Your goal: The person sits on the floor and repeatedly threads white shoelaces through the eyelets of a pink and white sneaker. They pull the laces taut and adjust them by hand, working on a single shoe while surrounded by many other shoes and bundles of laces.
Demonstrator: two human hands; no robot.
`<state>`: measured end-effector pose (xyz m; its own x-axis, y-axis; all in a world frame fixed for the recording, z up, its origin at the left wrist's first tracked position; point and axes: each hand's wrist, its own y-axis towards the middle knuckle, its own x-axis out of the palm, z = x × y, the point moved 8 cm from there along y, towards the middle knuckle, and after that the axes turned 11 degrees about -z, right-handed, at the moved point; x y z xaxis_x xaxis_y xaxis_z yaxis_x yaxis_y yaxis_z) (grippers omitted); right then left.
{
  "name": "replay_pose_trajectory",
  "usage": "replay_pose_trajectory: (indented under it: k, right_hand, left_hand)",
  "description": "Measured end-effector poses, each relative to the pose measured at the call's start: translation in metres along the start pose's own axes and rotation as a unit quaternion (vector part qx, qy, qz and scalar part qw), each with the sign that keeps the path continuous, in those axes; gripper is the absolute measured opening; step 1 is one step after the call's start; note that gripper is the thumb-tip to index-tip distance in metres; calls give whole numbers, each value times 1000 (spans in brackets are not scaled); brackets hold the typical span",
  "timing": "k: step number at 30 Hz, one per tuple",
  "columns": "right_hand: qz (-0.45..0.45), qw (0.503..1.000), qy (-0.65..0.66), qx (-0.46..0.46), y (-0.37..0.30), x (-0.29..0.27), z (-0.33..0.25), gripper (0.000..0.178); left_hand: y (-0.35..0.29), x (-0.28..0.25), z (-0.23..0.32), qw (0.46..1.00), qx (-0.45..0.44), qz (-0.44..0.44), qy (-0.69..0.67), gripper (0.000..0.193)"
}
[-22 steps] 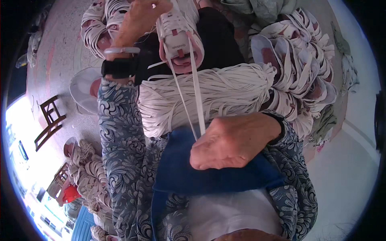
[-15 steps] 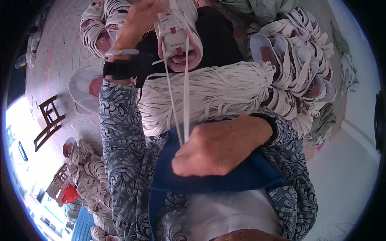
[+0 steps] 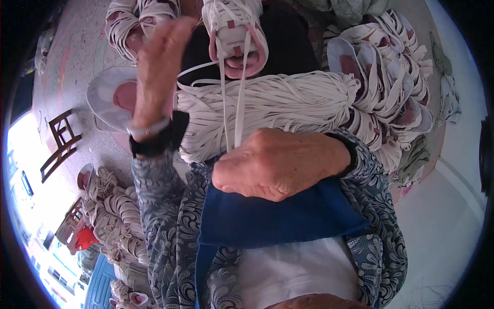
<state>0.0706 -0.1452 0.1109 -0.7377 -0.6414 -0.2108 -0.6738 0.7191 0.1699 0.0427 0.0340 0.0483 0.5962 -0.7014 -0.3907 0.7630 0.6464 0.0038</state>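
A white and pink shoe (image 3: 236, 44) stands at the top middle, heel toward me, over dark cloth (image 3: 285, 38). From it two ends of a white shoelace (image 3: 240, 103) run taut down to my right hand (image 3: 280, 164). That hand is closed in a fist on them, above the blue apron (image 3: 283, 219). My left hand (image 3: 163, 67), somewhat blurred, is raised to the left of the shoe. Its fingers are stretched out and hold nothing that I can see. Between the shoe and my right hand lies a thick bundle of white shoelaces (image 3: 272, 105) across my lap.
Stacked pale shoe uppers (image 3: 381, 77) are heaped at the right, with more uppers (image 3: 123, 31) at the upper left. A white piece with a pink patch (image 3: 110, 95) sticks out beside my left wrist. Farther left are a wooden stool (image 3: 62, 144) and another shoe pile (image 3: 116, 216).
My left hand has let go near the shoe and come back down and left, fingers straightened. My right hand has risen slightly, still gripping the laces.
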Motion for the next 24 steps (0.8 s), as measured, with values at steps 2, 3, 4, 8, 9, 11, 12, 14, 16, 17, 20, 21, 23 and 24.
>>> replay_pose_trajectory:
  k: [2, 3, 4, 8, 9, 11, 12, 14, 16, 17, 20, 21, 23, 24]
  right_hand:
    - [0, 1000, -6, -21, 9, 2, 3, 10]
    - [6, 999, -12, -40, 14, 4, 6, 10]
    - [14, 998, -19, -54, 16, 6, 6, 10]
    - [32, 993, -114, -19, 18, 7, 2, 9]
    - [66, 987, -144, -18, 14, 2, -3, 10]
    - [107, 973, -206, -3, 2, -10, -26, 15]
    - [111, 964, -240, 5, -8, -17, -49, 18]
    - [152, 971, -166, -76, -31, -26, -79, 28]
    - [180, 967, -54, -174, -40, -34, -91, 40]
    - [168, 960, -58, -217, -41, -31, -95, 46]
    - [140, 919, -98, -355, -43, -17, -103, 58]
    - [132, 913, -110, -371, -41, -16, -101, 53]
    - [157, 924, -125, -325, -34, -16, -95, 45]
    - [172, 931, -131, -295, -31, -18, -90, 41]
  left_hand:
    - [-24, 31, -5, 987, 53, -135, 61, 28]
    - [-37, 46, -6, 979, -45, -178, -89, 36]
    - [-44, 58, -10, 964, -106, -211, -125, 38]
    - [-53, 88, -12, 922, -121, -241, -277, 38]
    - [-54, 91, -14, 913, -113, -244, -308, 38]
    - [-55, 83, -11, 922, -150, -211, -288, 35]
    - [-58, 78, -11, 927, -167, -190, -278, 34]
    - [-67, 74, -7, 928, -155, -156, -301, 30]
    - [-69, 86, -9, 906, -152, -178, -354, 29]
    - [-68, 92, -8, 912, -141, -196, -330, 30]
    - [-73, 96, -6, 918, -156, -201, -303, 31]
    - [-73, 98, -8, 918, -151, -198, -307, 31]
    - [-76, 97, -6, 927, -155, -212, -267, 32]
    - [-79, 97, -6, 930, -157, -220, -250, 32]
